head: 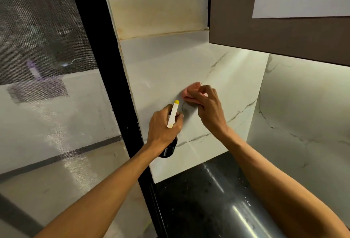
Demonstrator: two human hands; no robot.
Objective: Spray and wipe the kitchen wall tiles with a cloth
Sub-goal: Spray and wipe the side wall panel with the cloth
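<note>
Right hand (pixel 207 105) fingers bunched around pink cloth (pixel 190 92), pressing it flat against white marble-veined wall tiles (pixel 170 70). Left hand (pixel 163 127) clenched around dark spray bottle (pixel 168 149), white nozzle with yellow tip pointing up, just beside cloth. Black countertop (pixel 208 199) below; brown cabinet (pixel 236 19) above right; black window frame (pixel 106 57) at left.

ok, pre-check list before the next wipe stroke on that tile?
1. Pink cloth bunched in the right hand: ok.
2. Cloth pressed on the marbled wall tile: ok.
3. Spray bottle gripped in the left hand, yellow nozzle up: ok.
4. Nozzle aimed at the tile, not at the cloth hand: cannot tell.
5. Tile wet with spray: cannot tell.
6. Room to wipe upward below the brown cabinet: ok.
</note>
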